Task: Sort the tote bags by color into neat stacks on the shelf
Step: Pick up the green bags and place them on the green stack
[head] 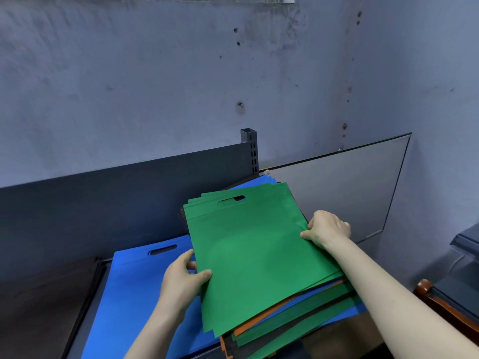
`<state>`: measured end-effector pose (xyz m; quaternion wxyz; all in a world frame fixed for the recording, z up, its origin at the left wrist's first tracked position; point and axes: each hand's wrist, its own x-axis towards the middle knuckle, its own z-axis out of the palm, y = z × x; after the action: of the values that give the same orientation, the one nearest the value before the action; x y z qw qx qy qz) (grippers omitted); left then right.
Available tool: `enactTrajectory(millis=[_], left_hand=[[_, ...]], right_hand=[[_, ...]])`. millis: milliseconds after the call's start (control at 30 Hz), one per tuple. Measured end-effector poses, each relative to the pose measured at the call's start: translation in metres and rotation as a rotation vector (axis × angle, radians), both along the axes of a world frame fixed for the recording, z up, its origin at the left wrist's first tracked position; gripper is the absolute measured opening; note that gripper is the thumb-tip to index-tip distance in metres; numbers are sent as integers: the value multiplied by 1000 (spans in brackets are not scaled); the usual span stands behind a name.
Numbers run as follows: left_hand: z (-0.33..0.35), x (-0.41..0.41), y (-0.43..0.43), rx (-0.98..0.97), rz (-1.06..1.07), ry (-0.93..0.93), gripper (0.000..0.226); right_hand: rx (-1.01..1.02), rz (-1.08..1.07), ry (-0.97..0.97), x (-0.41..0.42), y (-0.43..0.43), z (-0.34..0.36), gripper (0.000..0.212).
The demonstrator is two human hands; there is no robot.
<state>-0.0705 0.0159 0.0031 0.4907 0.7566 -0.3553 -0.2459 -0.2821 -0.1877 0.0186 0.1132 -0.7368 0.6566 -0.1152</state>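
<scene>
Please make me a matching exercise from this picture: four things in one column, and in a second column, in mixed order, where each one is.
Column 1
1. green bags
2. blue bag
3. orange bag
4. glass pane

Column 2
a. stands by the wall, right of the pile
b. lies flat, left of the pile
c. on top of the pile, gripped by the left hand and the right hand
d. only its edge shows inside the pile

Pairs: 1-c, 2-b, 3-d, 4-a
</scene>
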Motion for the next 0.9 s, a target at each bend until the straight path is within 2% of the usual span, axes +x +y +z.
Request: enactTrajectory(millis=[100,200,333,433,467,500,567,633,667,767,900], left_hand=[[0,2,0,2,6,-28,56],[-1,4,1,-14,33,-20,49],[-8,14,3,-8,56,40,30],[-13,22,4,-1,88,53,26],[-14,25,5,1,93,59,26],[-15,28,6,-3,101,69,25],[-16,31,7,-19,112,102,23],[-18,32,8,-26,107,125,22],[-18,30,8,-25,93,126,23],[-16,24,7,-41,50,111,30],[-14,28,9,-59,52,141,38]], right_hand=[[-67,2,-87,2,6,0,16],[-131,25,-219,8,18,-2,11],[-144,132,-426,21,33,-5,16],[-144,138,-535,29,35,-10,13],[-112,117,-595,30,33,-11,7],[-59,88,-654,30,32,-11,10],[99,25,-781,29,29,-9,41],[211,11,-858,30,30,-6,56],[258,49,-864,31,32,-5,55],[497,247,-962,36,42,-3,32],[453,297,-966,37,43,-8,40]])
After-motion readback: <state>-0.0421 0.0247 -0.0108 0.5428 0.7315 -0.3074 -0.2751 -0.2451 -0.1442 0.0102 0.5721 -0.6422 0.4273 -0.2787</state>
